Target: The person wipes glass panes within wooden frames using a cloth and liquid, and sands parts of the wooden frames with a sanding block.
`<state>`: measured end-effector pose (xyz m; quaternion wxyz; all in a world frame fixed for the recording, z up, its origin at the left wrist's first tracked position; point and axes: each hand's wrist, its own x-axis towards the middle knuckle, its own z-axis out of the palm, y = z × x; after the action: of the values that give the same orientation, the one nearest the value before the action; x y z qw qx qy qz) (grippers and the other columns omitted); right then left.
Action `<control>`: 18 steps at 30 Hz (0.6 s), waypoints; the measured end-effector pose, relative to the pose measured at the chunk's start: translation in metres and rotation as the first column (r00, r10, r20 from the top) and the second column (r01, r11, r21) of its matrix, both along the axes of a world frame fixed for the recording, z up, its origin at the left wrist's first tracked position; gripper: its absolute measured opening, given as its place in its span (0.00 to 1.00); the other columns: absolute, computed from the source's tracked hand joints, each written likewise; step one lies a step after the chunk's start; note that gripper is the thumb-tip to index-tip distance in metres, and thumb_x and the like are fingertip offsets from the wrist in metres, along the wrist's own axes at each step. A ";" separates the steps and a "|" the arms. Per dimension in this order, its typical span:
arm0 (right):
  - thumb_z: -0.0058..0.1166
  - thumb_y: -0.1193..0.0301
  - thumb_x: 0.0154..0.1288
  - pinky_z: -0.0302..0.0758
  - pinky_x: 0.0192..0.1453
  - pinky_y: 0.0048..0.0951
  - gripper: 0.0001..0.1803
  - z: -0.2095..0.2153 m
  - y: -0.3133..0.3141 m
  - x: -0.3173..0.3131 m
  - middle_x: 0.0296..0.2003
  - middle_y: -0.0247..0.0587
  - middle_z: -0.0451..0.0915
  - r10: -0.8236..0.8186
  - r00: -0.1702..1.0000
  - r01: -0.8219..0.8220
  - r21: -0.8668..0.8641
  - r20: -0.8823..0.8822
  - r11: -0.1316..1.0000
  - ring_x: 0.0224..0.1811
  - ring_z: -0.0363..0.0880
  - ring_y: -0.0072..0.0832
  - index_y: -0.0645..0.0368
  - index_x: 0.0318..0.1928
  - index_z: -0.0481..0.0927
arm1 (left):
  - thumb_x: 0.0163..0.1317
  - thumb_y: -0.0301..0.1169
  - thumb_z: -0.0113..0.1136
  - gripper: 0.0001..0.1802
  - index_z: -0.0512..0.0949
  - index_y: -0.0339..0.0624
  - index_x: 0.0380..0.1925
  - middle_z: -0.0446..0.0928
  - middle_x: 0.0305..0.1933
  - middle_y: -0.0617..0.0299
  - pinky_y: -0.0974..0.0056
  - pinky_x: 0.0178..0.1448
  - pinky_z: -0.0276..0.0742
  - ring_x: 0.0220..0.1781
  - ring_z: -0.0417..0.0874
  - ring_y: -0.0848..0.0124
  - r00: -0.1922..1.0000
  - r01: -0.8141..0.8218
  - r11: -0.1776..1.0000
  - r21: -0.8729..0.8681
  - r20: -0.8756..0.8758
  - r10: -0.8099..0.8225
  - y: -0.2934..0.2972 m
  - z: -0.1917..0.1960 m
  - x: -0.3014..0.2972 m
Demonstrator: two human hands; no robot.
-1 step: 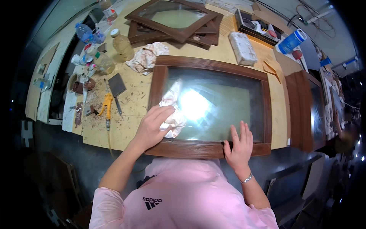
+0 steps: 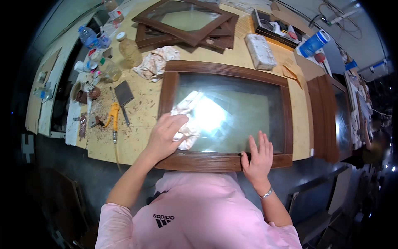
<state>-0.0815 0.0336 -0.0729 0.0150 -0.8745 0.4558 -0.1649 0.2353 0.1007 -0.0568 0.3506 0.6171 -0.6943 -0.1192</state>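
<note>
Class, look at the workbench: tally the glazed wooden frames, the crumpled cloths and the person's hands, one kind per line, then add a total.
Glazed wooden frames: 4
Crumpled cloths: 2
Hands: 2, left hand, right hand
Total: 8

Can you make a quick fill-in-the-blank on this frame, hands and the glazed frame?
1. The left hand presses a crumpled ____ against the glass pane.
2. The right hand lies flat on the ____ rail of the brown wooden frame.
3. The tool with the ____ handle lies on the workbench, left of the frame.

Missing words: cloth; near; yellow
</note>
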 end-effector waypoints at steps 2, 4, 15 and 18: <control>0.58 0.61 0.58 0.60 0.69 0.56 0.30 -0.005 0.006 -0.003 0.66 0.58 0.68 -0.045 0.999 0.045 -0.021 0.003 0.999 0.69 0.65 0.52 0.57 0.62 0.74 | 0.47 0.26 0.72 0.29 0.78 0.43 0.52 0.79 0.54 0.55 0.53 0.60 0.73 0.55 0.76 0.52 1.000 -0.011 1.000 0.023 0.022 0.011 -0.004 -0.004 -0.001; 0.58 0.61 0.58 0.59 0.69 0.56 0.31 -0.010 0.012 -0.004 0.66 0.57 0.67 -0.084 0.996 0.085 -0.021 0.013 0.996 0.69 0.65 0.51 0.57 0.62 0.74 | 0.46 0.25 0.72 0.28 0.78 0.41 0.52 0.79 0.53 0.54 0.54 0.59 0.73 0.55 0.76 0.52 0.999 -0.018 1.000 0.017 0.036 0.017 -0.005 -0.005 -0.003; 0.61 0.63 0.55 0.54 0.73 0.56 0.41 -0.020 0.095 0.034 0.72 0.51 0.62 -0.087 0.989 0.070 0.146 0.115 0.987 0.75 0.58 0.48 0.61 0.69 0.65 | 0.47 0.23 0.69 0.27 0.76 0.38 0.51 0.78 0.52 0.52 0.52 0.58 0.70 0.53 0.74 0.50 0.997 0.031 0.999 -0.019 0.064 -0.030 -0.005 -0.005 -0.005; 0.67 0.69 0.46 0.59 0.71 0.54 0.46 -0.030 0.118 0.042 0.71 0.51 0.63 -0.074 0.983 0.056 0.112 0.168 0.992 0.73 0.61 0.48 0.62 0.69 0.65 | 0.47 0.22 0.69 0.27 0.76 0.38 0.52 0.77 0.52 0.52 0.53 0.58 0.70 0.53 0.74 0.50 0.996 0.050 0.998 -0.036 0.074 -0.047 -0.004 -0.006 -0.005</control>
<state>-0.0391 0.1517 -0.1028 0.0953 -0.8397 0.4893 -0.2154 0.2301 0.0970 -0.0628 0.3336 0.5972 -0.7236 -0.0917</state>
